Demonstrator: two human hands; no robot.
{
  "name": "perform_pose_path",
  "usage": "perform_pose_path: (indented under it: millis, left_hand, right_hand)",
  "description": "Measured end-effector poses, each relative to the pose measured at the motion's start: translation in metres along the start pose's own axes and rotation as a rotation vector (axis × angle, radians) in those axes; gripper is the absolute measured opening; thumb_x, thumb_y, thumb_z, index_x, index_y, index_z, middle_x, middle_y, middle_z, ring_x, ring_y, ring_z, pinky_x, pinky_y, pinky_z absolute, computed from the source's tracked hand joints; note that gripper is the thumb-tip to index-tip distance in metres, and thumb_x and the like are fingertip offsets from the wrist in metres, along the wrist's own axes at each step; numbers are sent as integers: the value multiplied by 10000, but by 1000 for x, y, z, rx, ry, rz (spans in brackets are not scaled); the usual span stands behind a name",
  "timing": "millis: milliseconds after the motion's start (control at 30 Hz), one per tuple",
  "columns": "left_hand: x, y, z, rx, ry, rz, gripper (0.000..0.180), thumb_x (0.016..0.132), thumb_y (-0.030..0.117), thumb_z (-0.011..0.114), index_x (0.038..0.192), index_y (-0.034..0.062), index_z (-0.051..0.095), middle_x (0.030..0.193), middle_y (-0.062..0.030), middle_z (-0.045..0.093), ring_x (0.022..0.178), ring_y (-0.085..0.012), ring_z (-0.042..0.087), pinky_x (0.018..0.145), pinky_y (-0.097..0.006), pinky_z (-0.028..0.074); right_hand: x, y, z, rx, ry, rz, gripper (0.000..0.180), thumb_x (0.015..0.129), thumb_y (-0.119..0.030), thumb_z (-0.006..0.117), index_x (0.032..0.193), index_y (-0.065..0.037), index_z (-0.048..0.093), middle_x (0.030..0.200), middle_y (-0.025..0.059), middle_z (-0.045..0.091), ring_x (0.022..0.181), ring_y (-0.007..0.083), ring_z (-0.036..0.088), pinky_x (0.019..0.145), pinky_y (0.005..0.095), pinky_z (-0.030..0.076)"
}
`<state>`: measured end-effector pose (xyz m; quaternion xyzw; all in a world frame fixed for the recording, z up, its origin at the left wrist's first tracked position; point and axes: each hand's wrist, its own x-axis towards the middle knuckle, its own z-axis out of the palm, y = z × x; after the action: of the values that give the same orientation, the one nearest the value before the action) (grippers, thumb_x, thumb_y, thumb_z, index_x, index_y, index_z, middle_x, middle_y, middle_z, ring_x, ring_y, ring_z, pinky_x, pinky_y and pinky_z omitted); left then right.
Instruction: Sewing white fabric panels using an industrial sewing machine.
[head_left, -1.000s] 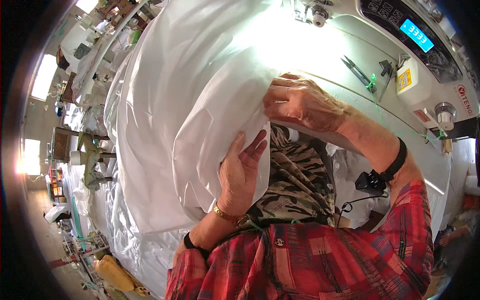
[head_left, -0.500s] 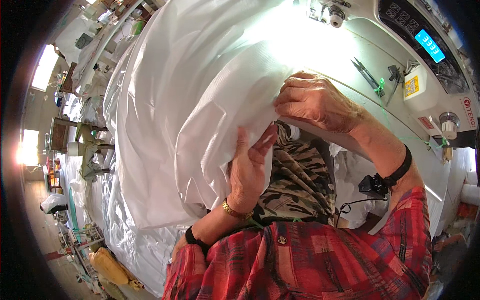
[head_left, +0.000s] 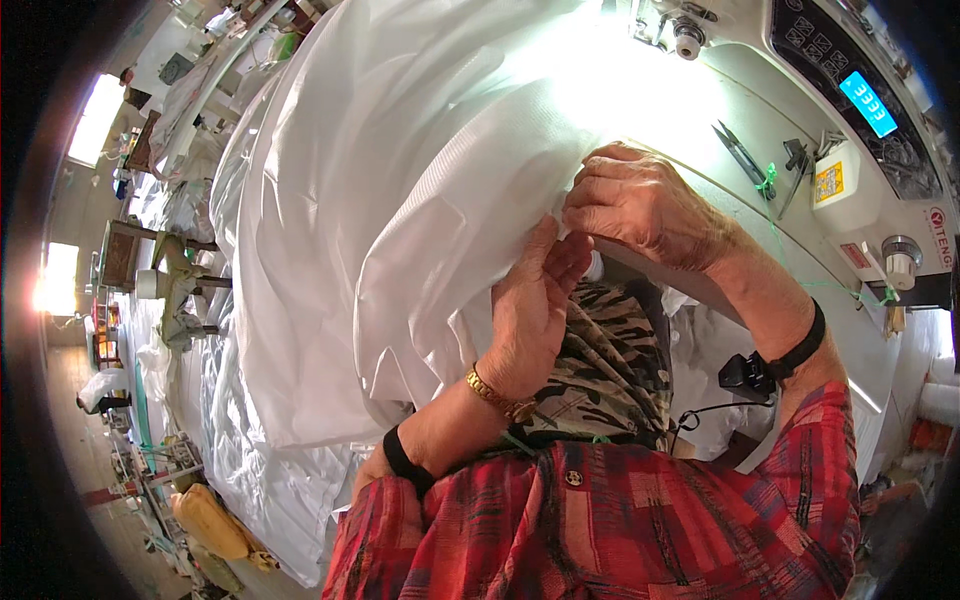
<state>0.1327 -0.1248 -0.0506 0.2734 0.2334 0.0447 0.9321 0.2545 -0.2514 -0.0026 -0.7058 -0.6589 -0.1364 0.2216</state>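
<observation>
A large sheet of white fabric point(head_left: 400, 190) spreads in folds over the table and hangs down on the left toward my lap. My right hand point(head_left: 640, 205) pinches the fabric's edge at the front of the table, its fingers closed and bent. Just left of it and lower, my left hand point(head_left: 535, 300) has its thumb against the fabric and its fingers curled behind the edge, gripping it. The two hands nearly touch. Above them, a sewing machine point(head_left: 690, 35) lights the fabric brightly; its needle area is partly out of view.
On the table right of my hands lie black-handled snips point(head_left: 740, 155) with green thread. The machine's body point(head_left: 860, 190) carries a lit display point(head_left: 868, 103). A small black device point(head_left: 748, 375) with a cable hangs by my right wrist. More white fabric point(head_left: 270, 490) is piled at the left.
My left hand has moved up and to the right along the fabric edge, close to my right hand. The right hand stays pinched on the edge, with little visible movement.
</observation>
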Motion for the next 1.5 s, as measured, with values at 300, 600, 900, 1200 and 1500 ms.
perform_pose_path:
  millis: [300,600,900,1200,1500]
  left_hand:
    - [-1,13,-2,233,79,10,222,903,144,657,1069,5,610,867,-102,678,748,-175,654,720,-300,555]
    - [2,27,-6,107,61,-149,145,912,121,627,1011,19,599,819,-91,667,697,-157,645,652,-286,560]
    - [2,33,0,166,7,-201,108,926,127,593,992,45,571,640,-7,526,569,-106,487,565,-260,428]
    - [1,35,-1,183,-2,-262,125,971,166,520,896,72,553,557,18,418,523,-106,354,549,-251,312]
    - [3,30,-5,143,-15,-170,137,975,186,542,882,85,541,527,22,401,480,-99,327,481,-246,266]
  right_hand:
    - [2,-1,7,-41,70,13,133,765,-182,657,857,-86,647,913,36,636,940,226,613,870,364,487]
    - [0,2,2,-21,30,120,177,781,-152,652,940,-77,669,951,44,601,951,251,582,918,386,447]
    - [2,3,8,44,23,106,197,764,-174,656,935,-84,699,956,33,613,972,246,584,922,388,449]
    - [4,0,7,55,11,84,161,756,-163,646,892,-91,690,889,26,587,919,227,590,881,385,460]
    - [-1,1,6,-11,48,25,101,783,-180,639,799,-80,636,879,31,581,897,227,602,832,369,476]
